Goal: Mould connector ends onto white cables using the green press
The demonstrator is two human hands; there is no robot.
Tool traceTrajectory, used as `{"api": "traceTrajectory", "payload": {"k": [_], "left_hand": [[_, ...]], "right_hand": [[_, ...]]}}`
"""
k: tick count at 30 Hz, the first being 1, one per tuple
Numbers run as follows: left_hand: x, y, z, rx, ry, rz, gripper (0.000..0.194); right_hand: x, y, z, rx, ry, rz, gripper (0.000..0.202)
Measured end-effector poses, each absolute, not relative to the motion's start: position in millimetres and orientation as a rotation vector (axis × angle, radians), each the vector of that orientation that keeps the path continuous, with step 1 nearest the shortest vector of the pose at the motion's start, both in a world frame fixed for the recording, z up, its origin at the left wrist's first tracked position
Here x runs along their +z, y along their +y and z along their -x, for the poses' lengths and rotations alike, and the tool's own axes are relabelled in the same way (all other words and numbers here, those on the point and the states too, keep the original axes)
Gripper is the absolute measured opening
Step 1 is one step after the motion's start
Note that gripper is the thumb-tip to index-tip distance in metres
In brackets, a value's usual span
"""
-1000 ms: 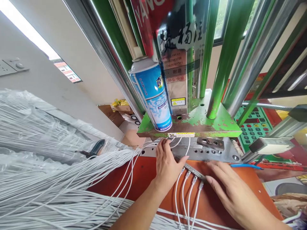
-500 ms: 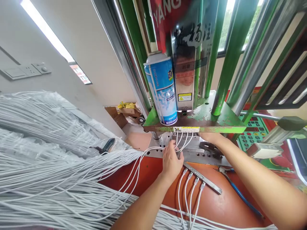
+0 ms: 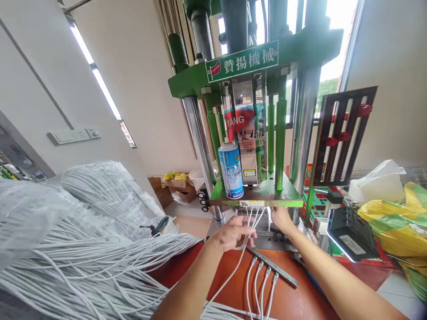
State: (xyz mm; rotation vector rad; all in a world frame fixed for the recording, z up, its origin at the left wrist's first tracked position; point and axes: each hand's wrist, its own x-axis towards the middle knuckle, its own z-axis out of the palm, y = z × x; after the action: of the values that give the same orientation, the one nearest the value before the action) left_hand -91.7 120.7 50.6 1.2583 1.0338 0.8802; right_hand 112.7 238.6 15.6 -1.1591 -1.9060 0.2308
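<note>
In front of the green press, my left hand (image 3: 231, 234) is closed round several white cables (image 3: 256, 218). Their upper ends run up under the press's green plate (image 3: 287, 198), and their lower part hangs toward me. My right hand (image 3: 279, 218) reaches beneath the plate's right side, its fingertips hidden there. Below my left hand, a metal bar (image 3: 275, 268) with several white cable ends set in it lies on the orange-red surface (image 3: 287, 302). On the green plate stands a blue spray can (image 3: 231, 171).
A large heap of white cables (image 3: 83, 249), partly wrapped in clear plastic, fills the left. To the right are a dark open tray (image 3: 353, 235), a yellow-green bag (image 3: 387, 218) and a control panel (image 3: 318, 202). Cardboard boxes (image 3: 182, 189) stand behind.
My view has tilted up and shows more of the press. The cables in my left hand, which trailed leftward, now hang down toward me. My right hand stays under the plate.
</note>
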Motion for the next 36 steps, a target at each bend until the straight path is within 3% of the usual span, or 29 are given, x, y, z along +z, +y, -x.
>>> {"api": "traceTrajectory", "payload": {"k": [4, 9, 16, 23, 27, 29, 32, 34, 36], "left_hand": [[62.3, 74.6, 62.9, 0.823, 0.712, -0.891, 0.064], [45.8, 18.8, 24.9, 0.895, 0.776, -0.658, 0.051], [45.8, -20.8, 20.7, 0.831, 0.814, -1.050, 0.068], [72.2, -26.2, 42.6, 0.722, 0.903, -1.270, 0.075], [78.4, -24.0, 47.7, 0.666, 0.944, -1.374, 0.075], [80.9, -21.8, 47.8, 0.635, 0.942, -1.424, 0.074], [83.7, -20.8, 48.9, 0.550, 0.891, -1.458, 0.074], [85.0, -23.0, 55.2, 0.477, 0.898, -1.470, 0.072], [87.9, -24.5, 69.6, 0.473, 0.934, -1.528, 0.067]], "right_hand": [[-12.4, 191.1, -133.1, 0.327, -1.843, 1.138, 0.030], [-29.3, 136.2, -150.3, 0.381, -1.849, 1.156, 0.034], [-44.7, 124.6, -156.2, 0.448, -1.851, 1.370, 0.031], [-35.4, 116.1, -152.9, 0.673, -1.926, 1.261, 0.030], [-6.7, 96.1, -148.3, 0.954, -1.895, 1.049, 0.049], [8.7, 79.7, -141.1, 1.334, -1.804, 0.850, 0.057], [24.0, 56.9, -137.5, 1.945, -1.484, 0.472, 0.045], [25.7, 47.5, -152.9, 2.022, -1.394, 0.442, 0.037], [20.4, 43.5, -186.5, 1.876, -1.464, 0.617, 0.036]]}}
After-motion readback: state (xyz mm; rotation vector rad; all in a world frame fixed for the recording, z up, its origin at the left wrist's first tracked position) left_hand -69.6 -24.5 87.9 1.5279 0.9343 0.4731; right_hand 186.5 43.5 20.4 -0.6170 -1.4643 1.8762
